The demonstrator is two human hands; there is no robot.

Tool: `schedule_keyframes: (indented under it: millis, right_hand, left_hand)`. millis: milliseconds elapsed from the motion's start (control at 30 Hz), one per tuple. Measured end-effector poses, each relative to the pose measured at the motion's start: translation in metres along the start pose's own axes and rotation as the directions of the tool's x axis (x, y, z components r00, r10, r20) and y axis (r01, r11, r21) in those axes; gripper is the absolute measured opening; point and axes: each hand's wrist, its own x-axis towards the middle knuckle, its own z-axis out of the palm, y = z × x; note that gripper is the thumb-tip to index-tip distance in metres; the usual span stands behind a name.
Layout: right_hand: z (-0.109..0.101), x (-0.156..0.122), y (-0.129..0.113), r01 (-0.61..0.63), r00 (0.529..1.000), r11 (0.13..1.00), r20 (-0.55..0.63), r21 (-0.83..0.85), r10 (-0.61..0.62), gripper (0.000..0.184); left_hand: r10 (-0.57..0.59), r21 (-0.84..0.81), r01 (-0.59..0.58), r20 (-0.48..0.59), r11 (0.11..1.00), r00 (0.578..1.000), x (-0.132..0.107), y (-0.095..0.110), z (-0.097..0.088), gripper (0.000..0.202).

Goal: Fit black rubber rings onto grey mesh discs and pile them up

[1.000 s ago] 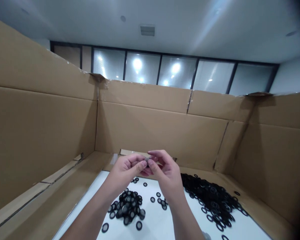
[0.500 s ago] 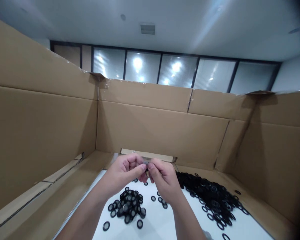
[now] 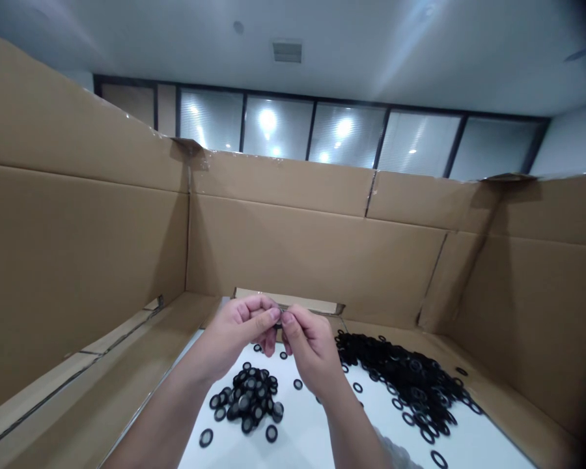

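My left hand and my right hand meet in the middle of the view, above the white surface. Thumbs and fingers of both pinch a small black ring, mostly hidden by the fingertips. Whether a disc sits inside it I cannot tell. Below my left hand lies a heap of black rings with greyish centres. To the right of my right hand spreads a larger pile of open black rings. Partly behind my right forearm are some clear, whitish pieces.
Tall cardboard walls enclose the surface at the back and both sides. A slot with a pale flap is cut low in the back wall. Single rings lie scattered between the piles, one near the front right.
Both hands have shifted slightly left and up, still pinching the ring together. More of the clear pieces now shows beside my right forearm.
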Motion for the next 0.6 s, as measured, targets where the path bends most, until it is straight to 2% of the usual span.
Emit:
schedule_keyframes:
  millis: [200, 433, 600]
  right_hand:
    - [0.005, -0.001, 0.005, -0.035, 0.998, 0.993, -0.057, 0.113, 0.042, 0.045]
    - [0.007, 0.001, 0.002, -0.041, 0.997, 0.982, -0.055, 0.184, 0.052, 0.044]
    - [0.008, 0.002, 0.0, -0.031, 0.998, 0.985, -0.054, 0.171, 0.041, 0.044]
  left_hand:
    - [-0.022, -0.011, 0.022, 0.025, 1.0, 0.999, 0.0, 0.001, 0.001, 0.022]
    - [0.075, 0.03, -0.074, -0.053, 0.997, 0.996, 0.001, -0.001, 0.011, 0.026]
    - [0.131, 0.099, -0.119, -0.117, 0.988, 0.984, 0.003, -0.004, 0.016, 0.029]
